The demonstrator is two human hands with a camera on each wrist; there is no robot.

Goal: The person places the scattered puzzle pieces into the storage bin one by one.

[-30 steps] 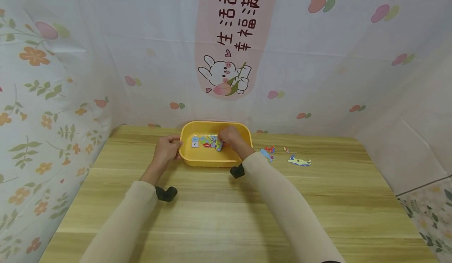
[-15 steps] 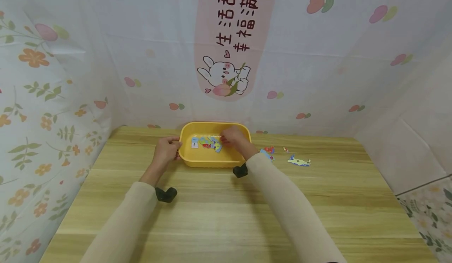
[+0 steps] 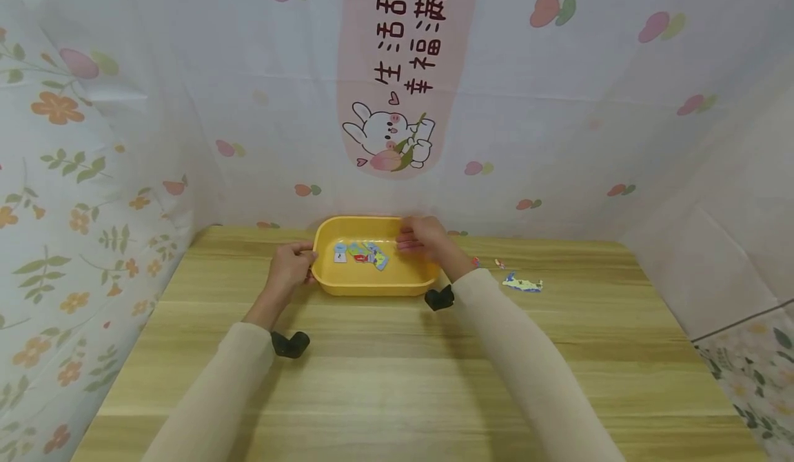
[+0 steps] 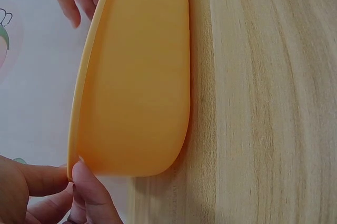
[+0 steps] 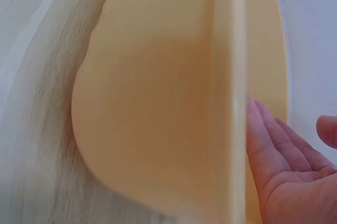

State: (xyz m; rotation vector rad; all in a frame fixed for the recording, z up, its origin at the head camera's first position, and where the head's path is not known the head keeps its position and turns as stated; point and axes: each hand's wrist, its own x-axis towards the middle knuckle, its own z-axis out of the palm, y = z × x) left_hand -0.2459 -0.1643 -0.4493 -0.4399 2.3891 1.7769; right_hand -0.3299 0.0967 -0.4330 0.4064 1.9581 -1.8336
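A yellow plastic tub (image 3: 372, 290) stands on the wooden table near the back wall. My left hand (image 3: 289, 267) grips its left end; in the left wrist view the thumb (image 4: 90, 195) and index finger pinch the rim. Flat printed cut-out pieces (image 3: 380, 258) lie together on the tub's floor, with a small blue-and-white piece (image 3: 340, 254) left of them. Over the tub's right end is my right hand (image 3: 429, 236). Its fingers are extended and hold nothing in the right wrist view, where the hand (image 5: 295, 176) shows beyond the tub's near rim.
Right of the tub, a long blue-and-cream cut-out (image 3: 522, 283) and a small red-and-yellow one (image 3: 499, 263) lie on the table (image 3: 384, 379). Part of a red piece (image 3: 475, 262) peeks out behind my right wrist. A patterned cloth wall (image 3: 260, 103) rises directly behind the tub.
My right hand has drawn back rightward from the cut-outs in the tub, its fingers straightening. The forearm now covers the light-blue piece on the table. My left hand keeps its grip on the rim.
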